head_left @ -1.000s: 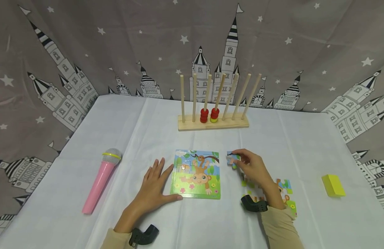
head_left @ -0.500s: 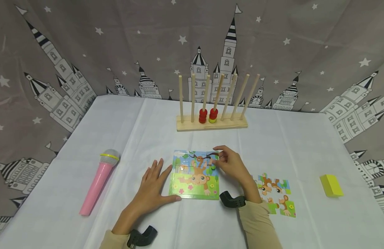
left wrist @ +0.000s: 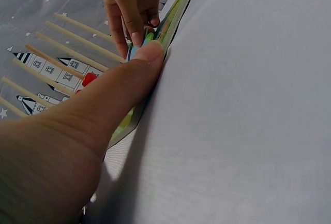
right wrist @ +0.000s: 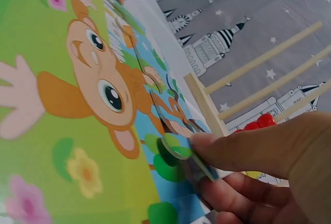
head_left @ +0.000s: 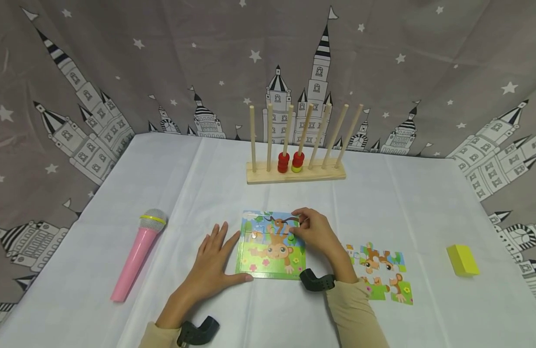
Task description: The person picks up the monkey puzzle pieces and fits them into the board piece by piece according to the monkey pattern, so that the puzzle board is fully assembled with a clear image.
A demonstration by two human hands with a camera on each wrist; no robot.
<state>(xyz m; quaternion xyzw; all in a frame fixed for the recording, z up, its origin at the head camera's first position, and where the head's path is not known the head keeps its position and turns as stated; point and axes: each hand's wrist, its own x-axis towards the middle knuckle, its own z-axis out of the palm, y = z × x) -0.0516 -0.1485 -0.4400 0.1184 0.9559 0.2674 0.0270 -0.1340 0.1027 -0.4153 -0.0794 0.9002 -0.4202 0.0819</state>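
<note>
A square puzzle board (head_left: 272, 266) with a monkey hanging from a branch lies mid-table. My left hand (head_left: 213, 263) rests spread at its left side, thumb along the near edge. In the left wrist view, that thumb touches the board's rim. My right hand (head_left: 316, 233) is over the board's upper right corner. Between thumb and fingers it pinches a blue-and-green puzzle piece (right wrist: 181, 149), tilted above the board in the right wrist view. Several loose puzzle pieces (head_left: 383, 265) lie right of the board; the right forearm borders them.
Behind the board stands a wooden peg rack (head_left: 268, 175) with red rings (head_left: 283, 163) and a yellow ring. On the left lies a pink toy microphone (head_left: 135, 261). A yellow block (head_left: 462, 259) sits at the far right. A grey castle-print cloth (head_left: 172, 53) hangs behind.
My right hand has moved left from beside the board to its upper right corner, bringing the puzzle piece along. The left hand stays at the board's left side.
</note>
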